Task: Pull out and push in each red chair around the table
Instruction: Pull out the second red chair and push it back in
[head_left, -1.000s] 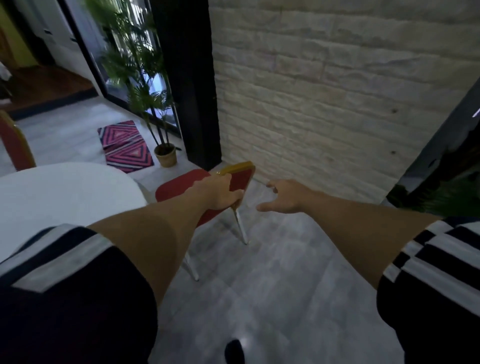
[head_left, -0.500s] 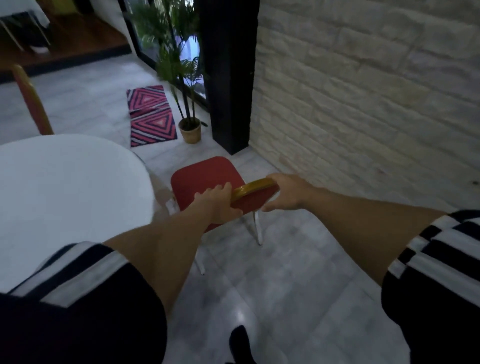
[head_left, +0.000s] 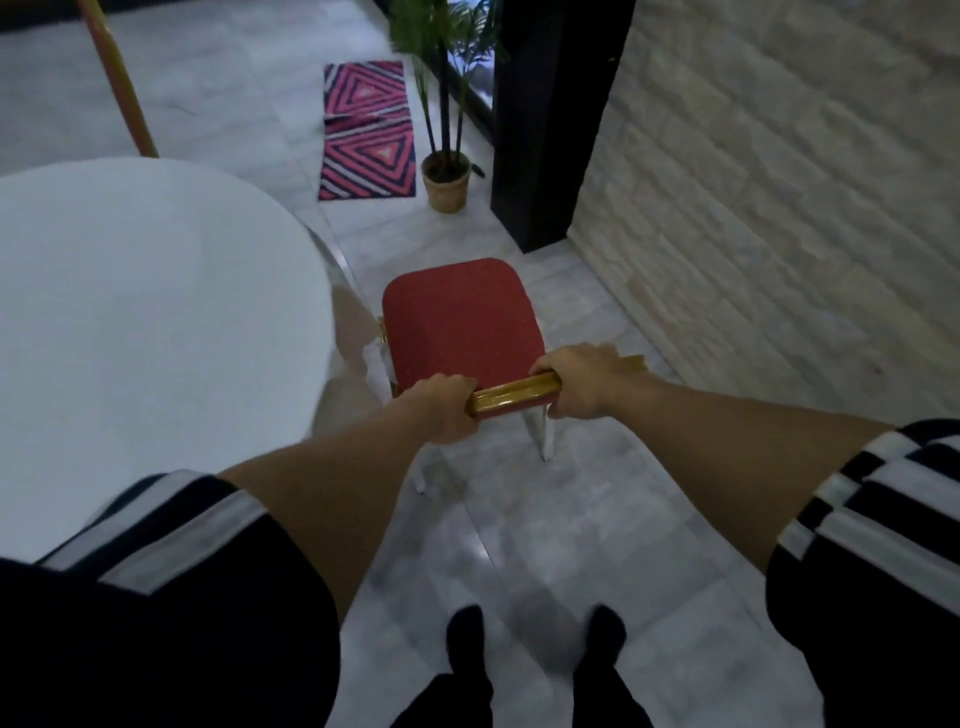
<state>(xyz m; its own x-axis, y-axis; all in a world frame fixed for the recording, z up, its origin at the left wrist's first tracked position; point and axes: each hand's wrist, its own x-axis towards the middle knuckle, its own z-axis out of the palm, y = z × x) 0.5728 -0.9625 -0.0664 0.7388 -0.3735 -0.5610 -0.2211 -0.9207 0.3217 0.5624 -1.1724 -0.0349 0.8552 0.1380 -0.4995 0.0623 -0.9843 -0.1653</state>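
Note:
A red chair (head_left: 460, 317) with a gold-trimmed backrest and pale legs stands on the tiled floor just right of the round white table (head_left: 130, 322). Its seat is out from under the table edge. My left hand (head_left: 441, 408) grips the left end of the backrest's gold top rail. My right hand (head_left: 582, 379) grips the right end of the same rail. A second red chair (head_left: 117, 83) shows only its gold-edged back beyond the table at the far left.
A stone-brick wall (head_left: 779, 208) runs close along the right. A black pillar (head_left: 545, 130), a potted plant (head_left: 447, 176) and a pink patterned mat (head_left: 369, 130) lie ahead. My shoes (head_left: 530, 654) stand on grey tiles behind the chair.
My right hand reached in and closed on the backrest beside my left hand. The view swung down and behind the chair, and the chair now sits farther out from the table.

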